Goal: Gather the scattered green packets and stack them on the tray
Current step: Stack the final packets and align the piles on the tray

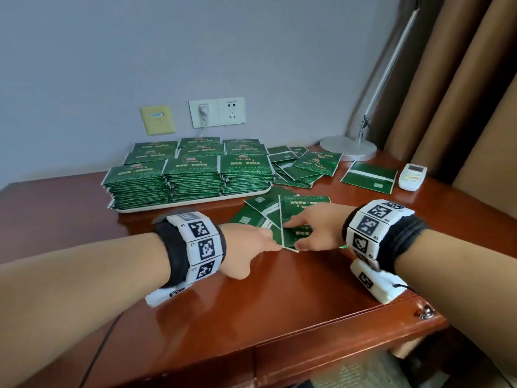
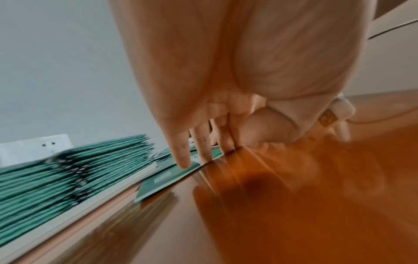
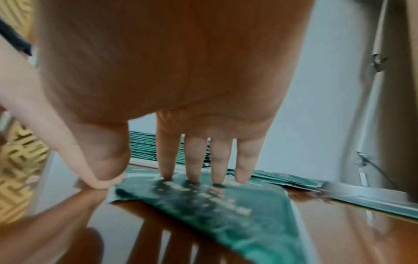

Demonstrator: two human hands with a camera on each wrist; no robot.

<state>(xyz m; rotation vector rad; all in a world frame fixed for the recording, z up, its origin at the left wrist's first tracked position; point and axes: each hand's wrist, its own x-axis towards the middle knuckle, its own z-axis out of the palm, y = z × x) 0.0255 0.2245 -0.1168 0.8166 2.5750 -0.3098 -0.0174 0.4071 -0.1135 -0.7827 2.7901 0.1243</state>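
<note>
Tall stacks of green packets [image 1: 190,175] fill a white tray [image 1: 195,202] at the back of the wooden table. Just in front of the tray lie a few loose packets [image 1: 260,208]. My right hand [image 1: 296,233] presses straight fingers [image 3: 194,160] flat on the top packet [image 3: 214,201], thumb beside its edge. My left hand [image 1: 272,239] reaches in from the left. Its straight fingers [image 2: 183,151] touch the near edge of a loose packet [image 2: 167,178] beside the tray rim [image 2: 90,201]. Neither hand is curled round a packet.
More loose packets [image 1: 302,166] are heaped right of the tray, and one long packet [image 1: 369,177] lies apart. A white remote [image 1: 412,176] and a lamp base [image 1: 348,147] stand at the back right. Brown curtains hang on the right.
</note>
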